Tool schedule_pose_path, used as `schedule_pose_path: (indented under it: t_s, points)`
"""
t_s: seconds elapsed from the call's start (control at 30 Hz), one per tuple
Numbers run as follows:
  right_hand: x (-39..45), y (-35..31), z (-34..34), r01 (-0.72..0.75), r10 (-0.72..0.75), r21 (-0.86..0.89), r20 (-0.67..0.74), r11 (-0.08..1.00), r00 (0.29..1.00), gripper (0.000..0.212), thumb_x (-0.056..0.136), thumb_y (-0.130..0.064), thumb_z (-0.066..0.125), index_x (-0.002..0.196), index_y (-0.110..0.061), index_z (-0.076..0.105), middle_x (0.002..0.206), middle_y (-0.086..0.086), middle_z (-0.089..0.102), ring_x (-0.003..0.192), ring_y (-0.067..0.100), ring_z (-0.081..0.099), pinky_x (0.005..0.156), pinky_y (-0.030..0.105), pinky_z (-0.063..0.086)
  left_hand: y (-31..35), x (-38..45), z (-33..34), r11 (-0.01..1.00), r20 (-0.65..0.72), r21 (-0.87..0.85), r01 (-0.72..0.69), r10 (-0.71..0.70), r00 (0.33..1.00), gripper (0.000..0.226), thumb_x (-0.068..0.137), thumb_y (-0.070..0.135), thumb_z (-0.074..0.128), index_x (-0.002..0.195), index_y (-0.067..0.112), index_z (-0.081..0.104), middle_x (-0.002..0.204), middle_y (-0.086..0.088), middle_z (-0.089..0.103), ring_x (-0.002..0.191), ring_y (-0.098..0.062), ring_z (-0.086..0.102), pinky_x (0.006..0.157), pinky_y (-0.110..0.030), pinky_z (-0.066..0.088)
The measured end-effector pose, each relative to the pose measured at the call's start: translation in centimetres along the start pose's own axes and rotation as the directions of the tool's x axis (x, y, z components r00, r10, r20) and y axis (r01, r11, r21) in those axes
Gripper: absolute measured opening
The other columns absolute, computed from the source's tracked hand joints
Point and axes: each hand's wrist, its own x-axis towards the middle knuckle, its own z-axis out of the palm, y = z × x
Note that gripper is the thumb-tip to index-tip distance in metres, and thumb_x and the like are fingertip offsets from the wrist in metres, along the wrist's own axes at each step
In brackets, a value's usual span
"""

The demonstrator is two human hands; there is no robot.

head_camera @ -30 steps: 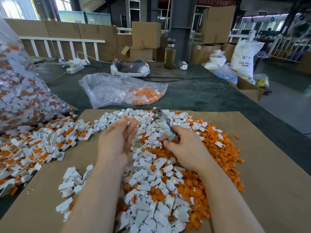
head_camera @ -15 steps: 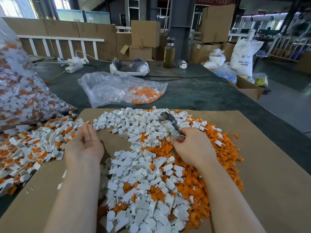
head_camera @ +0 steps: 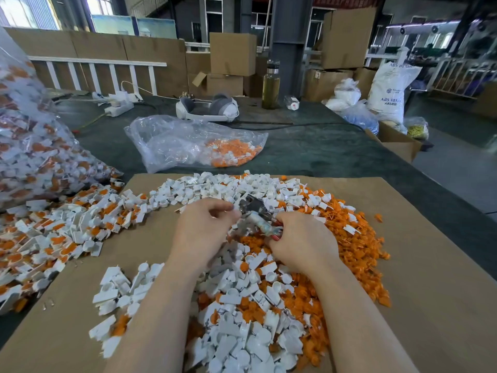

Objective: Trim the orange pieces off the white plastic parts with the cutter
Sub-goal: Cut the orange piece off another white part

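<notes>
Head view: left hand seemingly hides the part at the cutter.

Lying on matt brown cardboard sheet: smooth white plastic parts, orange plastic offcuts; gleaming beyond, crinkled glossy clear plastic bag.

Daylit windows above stacked cardboard boxes, a grey steel column, grey concrete floor.

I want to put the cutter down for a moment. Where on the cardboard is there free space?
Bare cardboard sheet lies right of the orange scrap pile, up to the sheet's right edge. A smaller bare patch sits front left, below the untrimmed parts. The middle, around both hands and the cutter, is crowded with white pieces.
</notes>
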Motion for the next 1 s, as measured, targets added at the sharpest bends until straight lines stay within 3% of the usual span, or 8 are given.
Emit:
schedule_pose_path:
  t_s: [0.07, 0.17, 0.23, 0.37, 0.47, 0.63, 0.73, 1.0]
  points:
    - [0.1, 0.0, 0.0, -0.003, 0.003, 0.001, 0.002, 1.0, 1.0, 0.015, 0.085, -0.043, 0.064, 0.09, -0.032, 0.054, 0.076, -0.012, 0.055, 0.067, 0.006, 0.054, 0.049, 0.023, 0.044, 0.0, 0.0, 1.0, 0.976, 0.036, 0.202, -0.08, 0.074, 0.997, 0.004, 0.088, 0.037, 0.071, 0.091, 0.036, 0.069, 0.086, 0.021, 0.062, 0.077, 0.002, 0.056, 0.061, -0.016, 0.037]
    - [0.0, 0.1, 0.0, 0.002, -0.002, 0.001, -0.011, 1.0, 1.0, 0.019, 0.085, -0.044, 0.065, 0.089, -0.035, 0.049, 0.076, -0.013, 0.053, 0.067, 0.005, 0.052, 0.049, 0.022, 0.042, -0.4, 0.2, 1.7, 0.92, 0.029, 0.375, -0.111, 0.108, 0.994, 0.017, 0.089, 0.034, 0.069, 0.104, 0.028, 0.075, 0.105, 0.006, 0.066, 0.084, -0.011, 0.058, 0.071, -0.024, 0.045]
    - [0.0, 0.1, 0.0, 0.005, -0.005, -0.001, -0.02, 1.0, 1.0, 0.018, 0.086, -0.044, 0.065, 0.092, -0.033, 0.052, 0.077, -0.012, 0.053, 0.067, 0.005, 0.051, 0.049, 0.023, 0.041, -0.4, 0.2, 1.6, 0.914, 0.011, 0.387, -0.119, 0.124, 0.992, 0.013, 0.089, 0.03, 0.07, 0.101, 0.029, 0.076, 0.106, 0.004, 0.067, 0.088, -0.013, 0.06, 0.077, -0.026, 0.048]
    - [-0.2, 0.1, -0.1, 0.002, -0.001, 0.02, -0.027, 1.0, 1.0, 0.015, 0.087, -0.04, 0.064, 0.096, -0.032, 0.056, 0.077, -0.013, 0.053, 0.068, 0.006, 0.052, 0.049, 0.023, 0.043, -0.3, 0.0, 1.3, 0.942, 0.026, 0.32, -0.1, 0.096, 0.995, 0.011, 0.086, 0.027, 0.074, 0.08, 0.033, 0.068, 0.08, 0.016, 0.067, 0.066, 0.002, 0.058, 0.061, -0.018, 0.042]
    - [-0.2, 0.2, -0.3, 0.001, 0.007, 0.09, -0.088, 0.996, 0.996, 0.014, 0.089, -0.041, 0.061, 0.095, -0.03, 0.054, 0.081, -0.012, 0.055, 0.072, 0.009, 0.056, 0.056, 0.027, 0.049, -0.3, -0.1, 1.5, 0.949, 0.032, 0.299, -0.101, 0.096, 0.995, 0.012, 0.089, 0.032, 0.072, 0.081, 0.031, 0.063, 0.072, 0.013, 0.066, 0.064, 0.005, 0.057, 0.06, -0.02, 0.044]
    - [-0.1, 0.1, -1.0, 0.037, 0.045, 0.394, -0.195, 0.919, 0.98, 0.014, 0.091, -0.034, 0.063, 0.101, -0.024, 0.061, 0.09, -0.01, 0.063, 0.077, 0.008, 0.057, 0.061, 0.024, 0.048, 0.5, -0.2, 1.6, 0.999, -0.069, -0.04, -0.033, 0.03, 0.997, 0.009, 0.089, 0.028, 0.071, 0.096, 0.033, 0.067, 0.072, 0.011, 0.066, 0.059, 0.003, 0.061, 0.05, -0.012, 0.041]
    - [-0.3, -0.3, -1.2, 0.091, 0.054, 0.541, -0.245, 0.836, 0.968, 0.013, 0.09, -0.031, 0.067, 0.101, -0.026, 0.062, 0.084, -0.019, 0.058, 0.074, 0.001, 0.057, 0.058, 0.013, 0.04, 1.1, -0.5, 1.6, 0.939, -0.054, -0.343, 0.037, -0.059, 0.997, 0.01, 0.083, 0.019, 0.078, 0.086, 0.027, 0.072, 0.065, 0.01, 0.071, 0.057, 0.002, 0.065, 0.048, -0.008, 0.044]
    - [-0.9, -1.1, -1.5, 0.181, 0.032, 0.571, -0.342, 0.801, 0.939, 0.013, 0.089, -0.035, 0.068, 0.093, -0.026, 0.059, 0.081, -0.016, 0.06, 0.076, 0.005, 0.058, 0.064, 0.02, 0.046, 2.1, -1.3, 2.0, 0.805, -0.04, -0.587, 0.082, -0.13, 0.991, 0.009, 0.08, 0.007, 0.079, 0.08, 0.011, 0.071, 0.065, -0.003, 0.074, 0.064, -0.014, 0.073, 0.055, -0.016, 0.055]
